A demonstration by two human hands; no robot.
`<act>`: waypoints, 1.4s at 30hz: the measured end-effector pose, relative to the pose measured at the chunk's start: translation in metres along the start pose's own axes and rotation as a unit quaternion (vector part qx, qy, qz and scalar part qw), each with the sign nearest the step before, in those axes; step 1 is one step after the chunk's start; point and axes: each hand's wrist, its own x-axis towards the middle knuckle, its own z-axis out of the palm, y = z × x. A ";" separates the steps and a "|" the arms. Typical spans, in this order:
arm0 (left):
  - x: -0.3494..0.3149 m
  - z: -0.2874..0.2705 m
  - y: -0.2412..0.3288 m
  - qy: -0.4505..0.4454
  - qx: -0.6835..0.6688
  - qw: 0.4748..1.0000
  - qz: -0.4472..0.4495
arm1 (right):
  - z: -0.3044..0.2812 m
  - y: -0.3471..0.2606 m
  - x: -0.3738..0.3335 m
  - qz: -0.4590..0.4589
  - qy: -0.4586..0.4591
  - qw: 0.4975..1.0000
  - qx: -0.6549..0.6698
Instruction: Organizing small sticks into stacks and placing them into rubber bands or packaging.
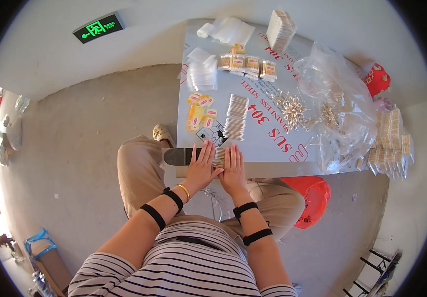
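Observation:
My left hand [201, 166] and my right hand [233, 168] lie flat at the table's near edge, fingers straight and pointing away from me. Between their inner edges sits a small bundle of cotton swabs [219, 157], pressed from both sides. My left hand also rests over a dark flat device [176, 156] at the edge. Just beyond my fingers a long row of cotton swabs [236, 118] lies on the grey table [268, 143]. Yellow and red packets [198, 113] lie to the left of that row.
Loose swabs [291, 110] and a large clear plastic bag [339, 106] fill the table's right side. Packed swab bundles [247, 65] and clear bags [203, 74] sit at the far end, more packs [390, 143] at the right. A red bag [310, 198] hangs beside my knee.

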 end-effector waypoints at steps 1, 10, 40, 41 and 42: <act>0.000 0.003 0.001 0.010 -0.003 1.000 -0.008 | 0.003 -0.001 0.001 -0.008 0.015 1.000 -0.001; 0.000 0.006 0.005 0.025 -0.016 0.999 -0.015 | 0.009 -0.001 0.000 -0.009 0.022 0.999 -0.022; -0.049 -0.039 0.001 -0.036 0.023 0.998 0.045 | 0.000 -0.003 0.002 -0.007 0.004 1.000 0.007; -0.049 -0.040 0.001 -0.038 0.026 0.998 0.046 | 0.000 -0.003 0.002 -0.006 0.001 1.000 0.008; -0.049 -0.040 0.001 -0.040 0.030 0.998 0.046 | -0.001 -0.003 0.002 -0.006 0.002 1.000 0.008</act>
